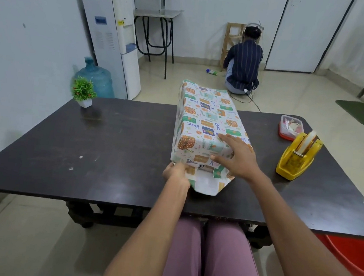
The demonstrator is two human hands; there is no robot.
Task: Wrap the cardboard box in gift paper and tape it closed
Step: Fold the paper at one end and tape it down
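A long cardboard box covered in patterned gift paper (208,118) lies lengthwise on the dark table (108,143), its near end facing me. At that end a loose paper flap (207,182) lies flat on the table, white underside up. My left hand (177,172) pinches the paper at the box's lower left near corner. Over the near right top edge my right hand (236,157) rests flat, its thumb pressing the paper against the end face. A yellow tape dispenser (298,156) stands to the right of the box, untouched.
A small potted plant (83,91) stands at the table's far left. A red-based plastic container (290,127) sits behind the dispenser. A red tub (353,255) is on the floor at the right. Another person (244,61) crouches on the floor beyond the table, near a water dispenser (115,39).
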